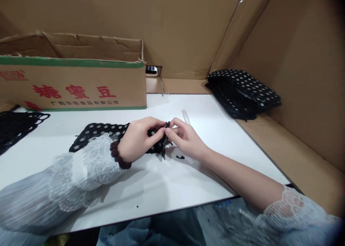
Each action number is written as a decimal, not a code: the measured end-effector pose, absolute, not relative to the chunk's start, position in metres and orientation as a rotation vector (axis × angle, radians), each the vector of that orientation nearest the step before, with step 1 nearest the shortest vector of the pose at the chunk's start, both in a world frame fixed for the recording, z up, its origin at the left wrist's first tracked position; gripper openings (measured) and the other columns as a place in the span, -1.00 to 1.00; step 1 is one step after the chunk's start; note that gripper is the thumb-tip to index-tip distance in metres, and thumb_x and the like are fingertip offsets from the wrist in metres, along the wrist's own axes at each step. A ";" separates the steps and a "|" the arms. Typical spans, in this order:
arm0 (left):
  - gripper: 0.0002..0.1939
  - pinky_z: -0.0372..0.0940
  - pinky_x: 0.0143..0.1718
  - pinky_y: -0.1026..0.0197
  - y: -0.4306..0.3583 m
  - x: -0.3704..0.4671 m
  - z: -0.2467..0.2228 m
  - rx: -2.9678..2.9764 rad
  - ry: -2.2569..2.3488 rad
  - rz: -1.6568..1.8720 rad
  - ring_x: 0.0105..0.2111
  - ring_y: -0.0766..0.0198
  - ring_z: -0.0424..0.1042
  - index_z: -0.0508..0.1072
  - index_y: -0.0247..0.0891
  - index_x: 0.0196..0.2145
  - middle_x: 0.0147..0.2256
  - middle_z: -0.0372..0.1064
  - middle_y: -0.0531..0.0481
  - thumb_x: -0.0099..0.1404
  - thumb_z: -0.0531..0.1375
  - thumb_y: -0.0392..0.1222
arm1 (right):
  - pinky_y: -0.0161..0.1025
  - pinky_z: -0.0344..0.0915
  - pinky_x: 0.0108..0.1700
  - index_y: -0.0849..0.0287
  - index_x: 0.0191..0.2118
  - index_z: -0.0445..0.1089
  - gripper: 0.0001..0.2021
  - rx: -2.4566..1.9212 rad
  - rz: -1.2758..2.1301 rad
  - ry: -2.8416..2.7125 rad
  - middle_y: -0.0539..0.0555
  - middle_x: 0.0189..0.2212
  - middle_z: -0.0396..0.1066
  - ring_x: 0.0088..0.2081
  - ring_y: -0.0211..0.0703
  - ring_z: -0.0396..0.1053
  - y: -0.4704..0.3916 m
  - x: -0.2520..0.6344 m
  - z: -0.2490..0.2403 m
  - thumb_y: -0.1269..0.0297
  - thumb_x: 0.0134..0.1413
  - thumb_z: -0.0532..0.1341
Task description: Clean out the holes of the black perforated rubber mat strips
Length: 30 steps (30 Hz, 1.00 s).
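Observation:
A black sheet with rows of pale round dots (93, 132) lies on the white table, partly covered by my left hand (141, 136). That hand pinches the sheet's right end, which is folded up off the tabletop. My right hand (185, 136) meets it there, thumb and fingertips pinching the same raised edge. Both sets of fingertips nearly touch. Just behind my right hand lies a whitish translucent stick-like piece (185, 116), its near end hidden by the hand. A small black scrap (180, 157) rests on the table below my right hand.
A cardboard box (81, 84) with green edges and red lettering stands at the back left. Black netted material (18, 127) lies at the left edge. A stack of black dotted sheets (242, 91) sits at the back right. Cardboard walls (175, 30) enclose the white table (151, 199).

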<state>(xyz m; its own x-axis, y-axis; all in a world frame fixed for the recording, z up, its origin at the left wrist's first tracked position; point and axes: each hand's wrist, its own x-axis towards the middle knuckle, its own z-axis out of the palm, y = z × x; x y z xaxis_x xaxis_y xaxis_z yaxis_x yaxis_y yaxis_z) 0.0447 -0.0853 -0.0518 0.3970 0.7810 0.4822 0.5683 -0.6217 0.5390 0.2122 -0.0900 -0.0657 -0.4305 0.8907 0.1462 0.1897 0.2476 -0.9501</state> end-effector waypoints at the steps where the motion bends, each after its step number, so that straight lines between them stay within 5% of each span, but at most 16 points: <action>1: -0.76 0.23 -0.24 0.30 -0.086 0.045 -0.052 2.403 1.180 1.056 -0.31 0.29 0.39 0.45 -0.28 -0.27 -0.31 0.45 -0.02 0.20 0.06 -0.14 | -0.33 0.20 -0.47 0.16 -0.39 0.04 -0.81 -0.995 1.228 -1.779 -0.07 -0.59 0.23 -0.53 -0.33 0.23 -0.090 0.212 -0.065 0.16 0.09 0.01; 12: -0.83 0.25 -0.38 0.35 -0.090 0.050 -0.041 1.922 1.198 0.933 -0.42 0.32 0.38 0.45 -0.32 -0.44 -0.46 0.43 0.03 0.12 0.07 -0.24 | -0.34 0.25 -0.44 0.20 -0.44 0.21 -0.90 -0.935 1.153 -1.747 -0.05 -0.58 0.32 -0.51 -0.35 0.31 -0.093 0.208 -0.062 0.32 0.04 0.05; 19: -0.86 0.27 -0.47 0.35 -0.068 0.042 -0.050 1.550 1.363 1.249 -0.54 0.36 0.35 0.33 -0.31 -0.47 -0.57 0.31 0.08 0.12 0.05 -0.20 | -0.30 0.30 -0.44 0.20 -0.49 0.20 -0.86 -0.957 1.242 -1.544 -0.06 -0.64 0.33 -0.57 -0.34 0.33 -0.089 0.207 -0.062 0.28 0.02 0.06; 30: -0.87 0.16 -0.43 0.36 -0.086 0.045 -0.053 2.399 1.434 1.078 -0.50 0.39 0.32 0.32 -0.26 -0.37 -0.50 0.35 0.09 0.20 0.02 -0.19 | -0.40 0.15 -0.59 0.19 -0.46 0.13 -0.68 -1.047 1.347 -1.755 -0.08 -0.64 0.20 -0.62 -0.39 0.20 -0.088 0.210 -0.065 -0.01 0.02 0.04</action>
<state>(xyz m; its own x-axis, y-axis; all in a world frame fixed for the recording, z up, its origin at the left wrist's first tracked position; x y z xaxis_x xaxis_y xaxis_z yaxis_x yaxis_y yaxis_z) 0.0447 -0.0858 -0.0532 0.2865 0.8149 0.5038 0.7100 -0.5336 0.4594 0.2097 -0.0883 -0.0652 -0.4452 0.8944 0.0426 0.1904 0.1410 -0.9715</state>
